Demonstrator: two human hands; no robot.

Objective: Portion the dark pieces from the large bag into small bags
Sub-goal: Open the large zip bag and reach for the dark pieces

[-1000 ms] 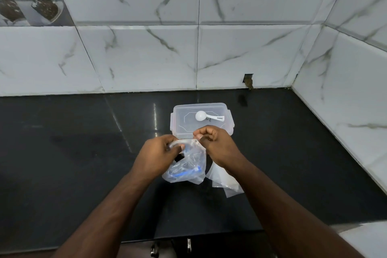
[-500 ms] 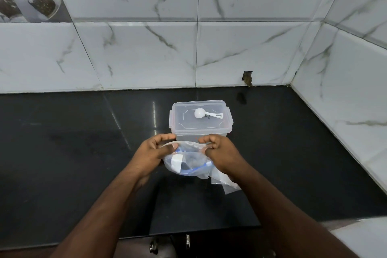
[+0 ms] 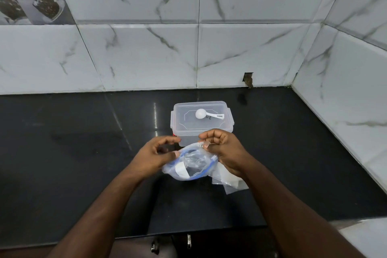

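Nearest the camera, two bare forearms reaching in from the bottom edge over a black counter (image 3: 83, 153). Between the hands, held just above the counter in front of a box: one clear plastic bag (image 3: 189, 163) with a blue zip strip, crumpled, mouth pulled into an oval facing up and toward the camera, long axis running roughly left to right. White label patch visible on the bag's near left side. Left hand (image 3: 154, 158) at the bag's left rim, thumb against the blue strip, fingers curled above it with a gap between forefinger and thumb; firmness of hold cannot be told. Right hand (image 3: 225, 150) pinching the bag's far right rim between thumb and curled fingers. Under and just right of the right wrist, flat clear small bags (image 3: 229, 180) lying on the counter, partly hidden by the arm. No dark pieces discernible in the bag. Just beyond the hands, a lidded translucent box (image 3: 202, 123), upright. On its lid, a white scoop (image 3: 207, 114), bowl left, handle pointing right. Farthest, marbled white wall tiles (image 3: 146, 52) meeting at a corner on the right.
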